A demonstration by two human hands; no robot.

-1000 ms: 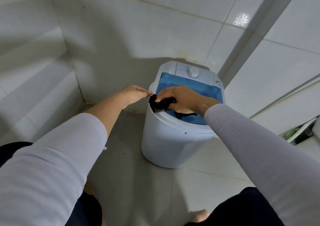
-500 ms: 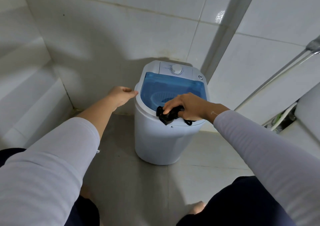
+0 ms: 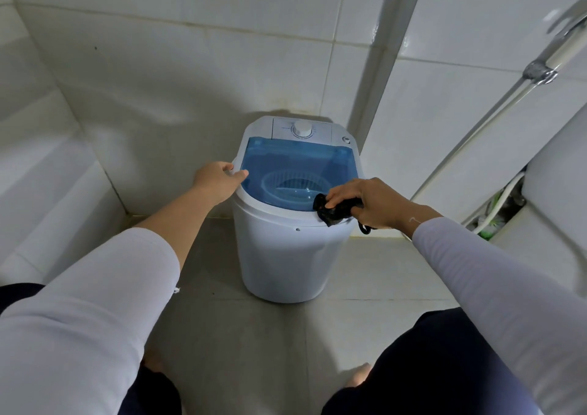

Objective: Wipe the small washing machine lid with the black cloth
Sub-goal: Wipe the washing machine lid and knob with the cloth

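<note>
A small white washing machine (image 3: 286, 255) stands on the tiled floor in a corner, with a see-through blue lid (image 3: 286, 160) on top and a white dial (image 3: 302, 128) behind it. My right hand (image 3: 371, 203) grips a crumpled black cloth (image 3: 333, 211) and presses it on the lid's near right corner, at the white rim. My left hand (image 3: 219, 179) rests flat against the machine's left rim, fingers touching the lid's left edge and holding nothing.
White tiled walls close in behind and to the left. A metal shower hose (image 3: 476, 128) runs down the right wall. A white fixture (image 3: 559, 211) sits at the right edge with hoses (image 3: 495, 205) beside it. Grey floor tiles (image 3: 254, 335) lie in front.
My right hand has dragged the black cloth along the lid's near edge from the left side to the right corner. My left hand has stayed on the left rim.
</note>
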